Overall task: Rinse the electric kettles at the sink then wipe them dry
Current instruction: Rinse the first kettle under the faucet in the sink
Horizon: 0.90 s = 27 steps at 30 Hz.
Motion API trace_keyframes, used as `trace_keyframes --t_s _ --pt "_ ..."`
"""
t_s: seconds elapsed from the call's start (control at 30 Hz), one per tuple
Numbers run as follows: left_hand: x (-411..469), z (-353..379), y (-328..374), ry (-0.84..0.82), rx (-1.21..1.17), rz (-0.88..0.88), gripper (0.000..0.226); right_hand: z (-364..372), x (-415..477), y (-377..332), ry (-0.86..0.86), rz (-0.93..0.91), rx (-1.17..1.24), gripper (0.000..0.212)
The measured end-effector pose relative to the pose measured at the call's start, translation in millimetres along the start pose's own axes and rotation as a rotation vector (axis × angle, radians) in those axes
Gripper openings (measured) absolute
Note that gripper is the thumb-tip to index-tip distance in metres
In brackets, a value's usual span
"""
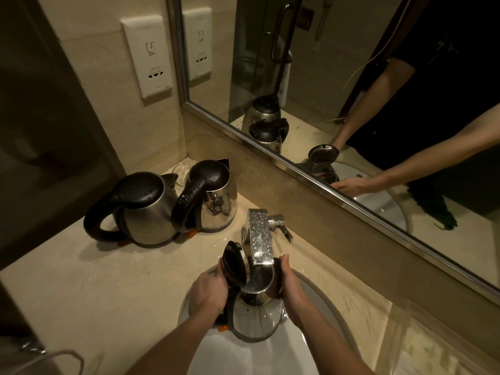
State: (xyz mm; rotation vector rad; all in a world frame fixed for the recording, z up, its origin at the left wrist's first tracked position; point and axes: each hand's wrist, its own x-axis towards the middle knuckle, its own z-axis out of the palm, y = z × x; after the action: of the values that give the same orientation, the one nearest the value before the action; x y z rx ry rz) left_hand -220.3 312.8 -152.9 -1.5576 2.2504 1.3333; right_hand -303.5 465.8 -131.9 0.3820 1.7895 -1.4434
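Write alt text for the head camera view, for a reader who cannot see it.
Two bare hands, left hand and right hand, hold an open-lidded steel kettle under the faucet over a white sink. Two more wet kettles, lids shut, stand on the beige counter to the left, below a wall mirror.

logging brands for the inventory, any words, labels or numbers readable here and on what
No readable words or numbers.
Wall socket plate: a shaver-type symbol; small print above the sockets and at the plate's lower corner, too blurred to read.
Held kettle: no label visible.
Two kettles on the counter: no label visible.
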Motion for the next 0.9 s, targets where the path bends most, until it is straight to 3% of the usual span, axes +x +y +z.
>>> trace_keyframes --t_s 0.2,0.47,0.73,0.9 --pt "-0.1 -1.4 1.9 0.006 0.006 -0.017 0.046 2.2 -1.4 0.1 0.004 -0.024 0.001 0.089" --pt "0.8 -0.5 0.0 -0.011 -0.002 -0.017 0.051 -1.5 1.1 0.2 -0.022 -0.025 -0.004 0.073" --pt "0.1 -1.8 0.4 0.005 -0.006 -0.026 0.052 4.0 -0.5 -0.7 -0.010 -0.037 0.012 0.092" --pt "-1.0 -3.3 1.9 -0.007 -0.004 -0.006 0.055 -1.7 3.0 1.0 -0.028 -0.025 0.025 0.075"
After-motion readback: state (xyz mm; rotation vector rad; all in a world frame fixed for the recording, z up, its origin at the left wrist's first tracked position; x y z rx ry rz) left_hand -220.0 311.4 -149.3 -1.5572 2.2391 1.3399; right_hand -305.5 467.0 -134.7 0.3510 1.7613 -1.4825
